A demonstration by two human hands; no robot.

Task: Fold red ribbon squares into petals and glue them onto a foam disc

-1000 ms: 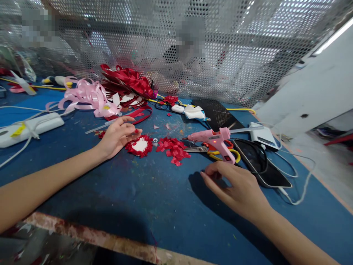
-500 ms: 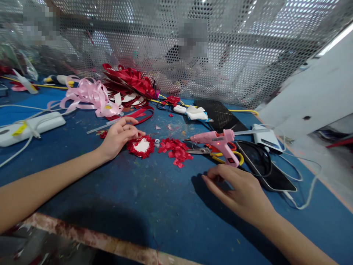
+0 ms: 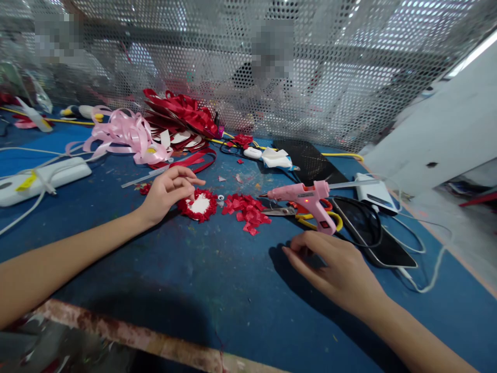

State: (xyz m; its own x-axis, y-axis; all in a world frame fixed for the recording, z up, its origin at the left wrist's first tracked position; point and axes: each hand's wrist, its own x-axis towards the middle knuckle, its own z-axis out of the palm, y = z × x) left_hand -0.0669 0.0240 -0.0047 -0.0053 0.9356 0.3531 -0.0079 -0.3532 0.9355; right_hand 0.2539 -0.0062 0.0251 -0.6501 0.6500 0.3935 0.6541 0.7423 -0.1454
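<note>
My left hand (image 3: 167, 189) rests on the blue table, its fingers loosely spread and touching the left edge of a small red rosette with a white centre (image 3: 198, 205). Just right of the rosette lies a pile of folded red ribbon pieces (image 3: 246, 210). My right hand (image 3: 337, 272) lies low on the table with fingers curled down, nothing visible in it, just in front of a pink glue gun (image 3: 308, 197) that stands on its stand with its nozzle pointing left.
Scissors with yellow and red handles (image 3: 306, 213) lie under the glue gun. A phone with cables (image 3: 375, 235) and a white charger (image 3: 375, 192) sit to the right. Pink ribbon (image 3: 124, 134), red bows (image 3: 182, 114) and a white power strip (image 3: 42, 178) lie at left. A perforated metal screen (image 3: 310, 67) closes the back.
My left fingers have shifted slightly over the rosette's edge, the index finger stretching out. My right hand has hardly moved.
</note>
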